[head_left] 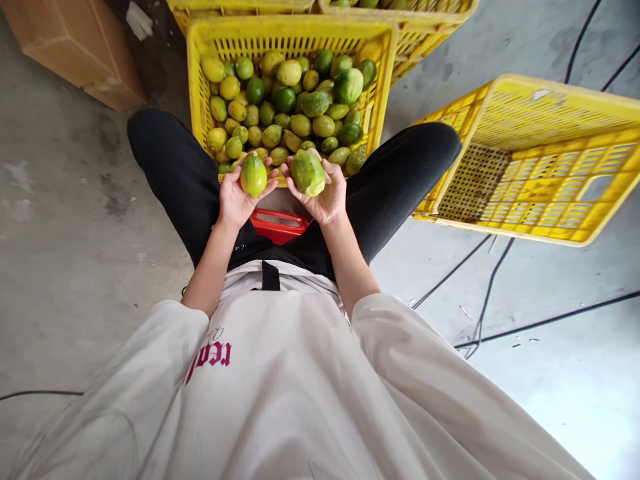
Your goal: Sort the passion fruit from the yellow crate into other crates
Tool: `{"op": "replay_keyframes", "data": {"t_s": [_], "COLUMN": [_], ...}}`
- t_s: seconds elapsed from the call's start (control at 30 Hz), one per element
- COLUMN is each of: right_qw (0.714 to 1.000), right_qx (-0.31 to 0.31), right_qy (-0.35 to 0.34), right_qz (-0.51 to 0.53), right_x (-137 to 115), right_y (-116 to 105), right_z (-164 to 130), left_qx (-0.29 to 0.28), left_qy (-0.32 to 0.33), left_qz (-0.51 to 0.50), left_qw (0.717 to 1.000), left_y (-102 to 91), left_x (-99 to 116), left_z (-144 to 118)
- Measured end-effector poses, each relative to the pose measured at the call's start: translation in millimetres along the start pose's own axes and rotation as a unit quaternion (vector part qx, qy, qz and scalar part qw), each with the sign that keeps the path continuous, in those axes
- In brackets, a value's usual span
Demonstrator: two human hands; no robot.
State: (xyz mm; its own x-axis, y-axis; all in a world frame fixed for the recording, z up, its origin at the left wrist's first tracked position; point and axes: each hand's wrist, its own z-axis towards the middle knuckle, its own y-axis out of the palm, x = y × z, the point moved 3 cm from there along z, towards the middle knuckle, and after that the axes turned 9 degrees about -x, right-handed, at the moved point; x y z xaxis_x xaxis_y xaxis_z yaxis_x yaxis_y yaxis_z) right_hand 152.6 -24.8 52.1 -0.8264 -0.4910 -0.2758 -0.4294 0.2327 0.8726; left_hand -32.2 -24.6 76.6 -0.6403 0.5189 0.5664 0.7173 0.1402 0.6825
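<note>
My left hand (pixel 237 200) is cupped around a smooth yellow-green lemon (pixel 253 176), its fingers curled underneath. In my right hand (pixel 327 197) rests a larger, bumpy green lemon (pixel 308 173), with fingers and thumb around its sides. Both fruits are held side by side over the near rim of a yellow plastic crate (pixel 293 28). Inside that crate lie many green and yellow lemons (pixel 301 125) of mixed size. The undersides of the two held fruits are hidden by my palms.
A yellow crate (pixel 545 193) lies tipped on its side at right. More fruit-filled crates (pixel 425 40) stand behind the near one. A cardboard box (pixel 80 50) is at upper left. Below my hands is a red plastic piece (pixel 279 230). Black cables (pixel 545 323) cross the concrete floor.
</note>
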Motion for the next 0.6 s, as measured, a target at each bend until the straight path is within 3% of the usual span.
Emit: {"op": "replay_keyframes", "data": {"t_s": [0.2,0.3,0.43,0.6], "right_qw": [0.997,0.998,1.000,0.997], "right_qx": [-0.031,-0.013,0.001,0.040], "right_qy": [0.039,0.053,0.025,-0.019], "right_qz": [-0.055,-0.041,-0.018,-0.064], "right_x": [-1,-1,0,0], "right_y": [-1,-3,-1,-1], "right_z": [-4,-3,1,4], "left_qx": [-0.040,-0.049,-0.041,-0.014], "left_qy": [0.009,-0.005,-0.018,-0.014], "left_qz": [0.076,0.103,0.103,0.090], "left_qw": [0.996,0.993,0.994,0.996], "left_y": [-6.5,-9.8,-6.6,-2.7], "left_x": [-7,-13,-14,-10], "left_z": [0,1,0,-1]}}
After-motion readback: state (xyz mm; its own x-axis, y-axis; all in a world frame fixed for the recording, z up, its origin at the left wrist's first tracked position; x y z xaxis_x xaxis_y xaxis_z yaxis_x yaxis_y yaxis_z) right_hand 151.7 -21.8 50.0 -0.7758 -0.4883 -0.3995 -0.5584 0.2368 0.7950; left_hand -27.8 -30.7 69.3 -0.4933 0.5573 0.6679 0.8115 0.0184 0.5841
